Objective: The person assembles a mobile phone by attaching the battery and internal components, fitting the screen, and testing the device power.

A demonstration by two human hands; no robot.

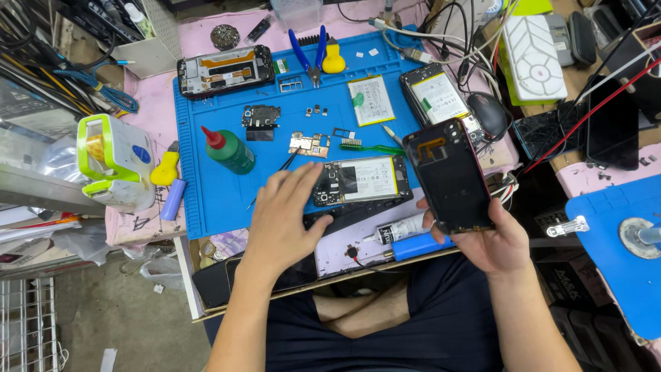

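left hand (286, 213): flat on blue mat (206, 200), beside opened phone (359, 181)
right hand (492, 241): grips dark phone frame (449, 176), right of mat

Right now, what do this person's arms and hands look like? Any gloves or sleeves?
Both hands are bare: no gloves, rings or watch on the left hand or the right hand. The forearms are bare too, with no sleeves in view. Dark shorts cover the lap below.

On the mat (206, 207) an opened phone (361, 180) lies just right of the left hand (284, 217), a bottle (228, 150) to its left, pliers (308, 55) behind at the far edge, while the right hand (499, 241) holds a phone frame (449, 176) above the surface's (148, 117) right side.
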